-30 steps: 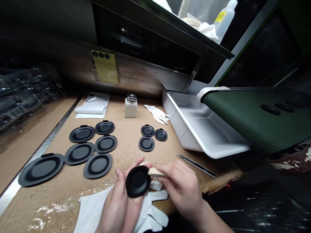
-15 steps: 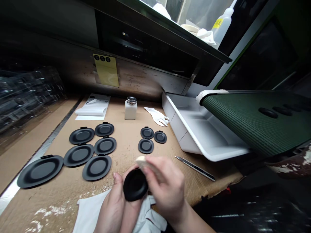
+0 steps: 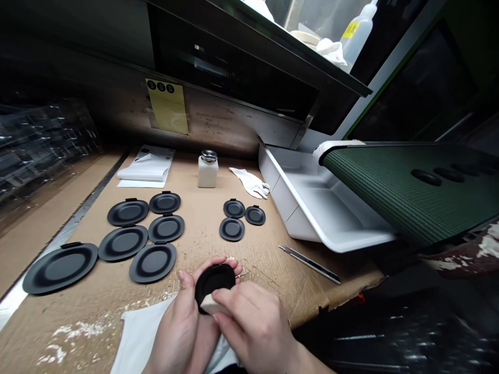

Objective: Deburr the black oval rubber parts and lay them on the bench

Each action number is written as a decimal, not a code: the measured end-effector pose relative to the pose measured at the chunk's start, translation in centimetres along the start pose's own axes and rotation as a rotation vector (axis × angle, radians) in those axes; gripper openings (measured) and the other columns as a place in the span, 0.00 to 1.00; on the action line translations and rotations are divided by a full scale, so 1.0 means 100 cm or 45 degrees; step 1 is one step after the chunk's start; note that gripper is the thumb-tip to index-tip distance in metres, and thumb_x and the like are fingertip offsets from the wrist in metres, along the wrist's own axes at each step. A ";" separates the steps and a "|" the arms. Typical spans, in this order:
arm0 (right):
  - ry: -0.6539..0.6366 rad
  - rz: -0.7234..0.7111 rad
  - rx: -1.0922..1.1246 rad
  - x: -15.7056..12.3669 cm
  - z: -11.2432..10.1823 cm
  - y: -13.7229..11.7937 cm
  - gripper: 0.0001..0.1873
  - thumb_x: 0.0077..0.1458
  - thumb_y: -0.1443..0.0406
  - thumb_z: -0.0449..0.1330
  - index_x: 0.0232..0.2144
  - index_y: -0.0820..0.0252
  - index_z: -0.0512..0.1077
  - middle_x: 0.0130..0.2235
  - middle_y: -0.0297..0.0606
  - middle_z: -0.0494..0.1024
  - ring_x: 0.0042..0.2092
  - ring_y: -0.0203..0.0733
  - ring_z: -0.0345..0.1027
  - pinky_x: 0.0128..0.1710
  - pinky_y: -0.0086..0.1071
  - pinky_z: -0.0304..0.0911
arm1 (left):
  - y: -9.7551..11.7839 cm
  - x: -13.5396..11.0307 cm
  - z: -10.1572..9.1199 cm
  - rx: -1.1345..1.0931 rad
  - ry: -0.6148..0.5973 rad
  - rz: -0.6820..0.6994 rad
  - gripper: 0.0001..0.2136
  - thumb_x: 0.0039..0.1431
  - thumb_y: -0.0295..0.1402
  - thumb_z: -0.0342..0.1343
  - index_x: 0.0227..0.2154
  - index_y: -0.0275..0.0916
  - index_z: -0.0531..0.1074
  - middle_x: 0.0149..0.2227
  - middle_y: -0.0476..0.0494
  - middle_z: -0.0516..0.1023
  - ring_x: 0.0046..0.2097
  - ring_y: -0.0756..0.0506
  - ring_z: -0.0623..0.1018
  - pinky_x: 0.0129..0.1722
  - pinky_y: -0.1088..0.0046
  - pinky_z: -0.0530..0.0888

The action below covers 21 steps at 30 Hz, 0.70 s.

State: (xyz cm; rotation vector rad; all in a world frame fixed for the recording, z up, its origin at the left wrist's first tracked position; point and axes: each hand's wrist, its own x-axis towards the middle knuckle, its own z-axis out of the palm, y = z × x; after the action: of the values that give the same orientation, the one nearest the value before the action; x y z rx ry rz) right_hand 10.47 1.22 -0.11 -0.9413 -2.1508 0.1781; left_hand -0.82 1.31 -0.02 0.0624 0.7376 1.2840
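Observation:
My left hand (image 3: 180, 330) is closed round a small black oval lid (image 3: 212, 279), its fingers behind the rim and its dished face turned up to me. In my right hand (image 3: 260, 323) a small cream-coloured block (image 3: 211, 304), maybe an eraser or sponge, is pinched between thumb and fingers. It rests against the lower part of the lid's face. Under my hands lies a white cloth (image 3: 136, 330). To the left are several larger black lids (image 3: 123, 243) with tabs, laid in rows. A group of three smaller ones (image 3: 232, 229) sits beyond my hands.
A utility knife (image 3: 310, 264) lies right of my hands. Behind are a white glove (image 3: 250, 183), a white jar with metal top (image 3: 208, 172) and papers (image 3: 146, 169). A grey tray (image 3: 304, 226) borders a green conveyor belt (image 3: 374, 182) carrying black pieces. Clear plastic trays (image 3: 42, 145) are stacked left.
My right hand has brought the cream block from the lid's upper edge down onto its lower face. My left fingers now show beyond the lid's far rim. The view has shifted slightly.

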 end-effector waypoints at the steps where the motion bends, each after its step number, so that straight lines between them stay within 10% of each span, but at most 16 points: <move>1: -0.040 -0.019 -0.050 -0.001 -0.005 0.002 0.10 0.58 0.67 0.50 0.39 0.62 0.71 0.27 0.37 0.73 0.29 0.37 0.65 0.30 0.29 0.62 | 0.000 0.000 0.000 0.009 -0.006 0.010 0.21 0.56 0.48 0.46 0.38 0.36 0.74 0.42 0.37 0.77 0.49 0.41 0.72 0.54 0.65 0.63; 8: -0.060 -0.102 -0.270 0.009 -0.036 0.017 0.12 0.57 0.70 0.52 0.43 0.60 0.71 0.29 0.36 0.75 0.29 0.36 0.63 0.29 0.30 0.59 | -0.001 -0.001 0.000 0.002 -0.116 0.045 0.20 0.58 0.46 0.43 0.37 0.37 0.73 0.43 0.40 0.76 0.51 0.42 0.70 0.54 0.67 0.64; 21: 0.082 -0.093 -0.195 -0.012 -0.005 0.002 0.14 0.56 0.70 0.49 0.42 0.65 0.70 0.25 0.38 0.72 0.27 0.38 0.62 0.25 0.31 0.58 | -0.005 0.000 -0.003 0.188 -0.009 0.107 0.21 0.55 0.50 0.46 0.40 0.39 0.72 0.43 0.42 0.77 0.51 0.45 0.70 0.48 0.73 0.69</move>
State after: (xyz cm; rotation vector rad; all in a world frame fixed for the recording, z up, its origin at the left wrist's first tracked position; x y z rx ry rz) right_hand 11.48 0.49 -0.58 -0.9395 -2.1588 -0.0531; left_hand -0.57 1.10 -0.45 0.2196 0.8301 1.3063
